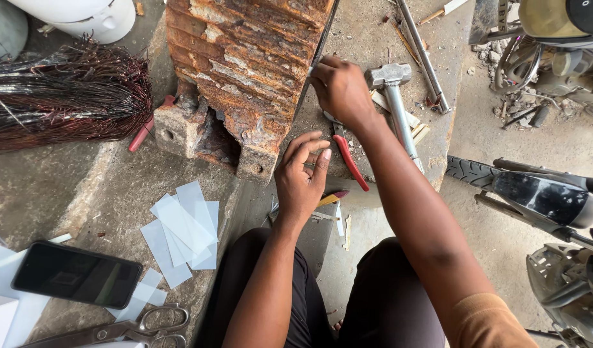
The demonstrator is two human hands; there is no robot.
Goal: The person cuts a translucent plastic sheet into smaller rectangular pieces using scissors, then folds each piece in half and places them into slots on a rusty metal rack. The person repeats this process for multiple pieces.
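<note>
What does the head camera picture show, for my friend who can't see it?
A person's right hand presses a small pale strip against a big rusty metal block, left hand hovering nearby. A hammer and red-handled pliers lie beside them.

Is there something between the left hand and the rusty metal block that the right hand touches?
Nothing visible is between them. The left hand is open just below the rusty metal block, beside its lower corner. The right hand already pinches something small at the block's edge.

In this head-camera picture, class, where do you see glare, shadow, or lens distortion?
Head view: soft daylight, sharp throughout; glare on the phone screen and motorcycle fender; deep shadow in the rusted iron block's hollow; wide-angle stretch enlarges the right forearm near the frame edge.
</note>
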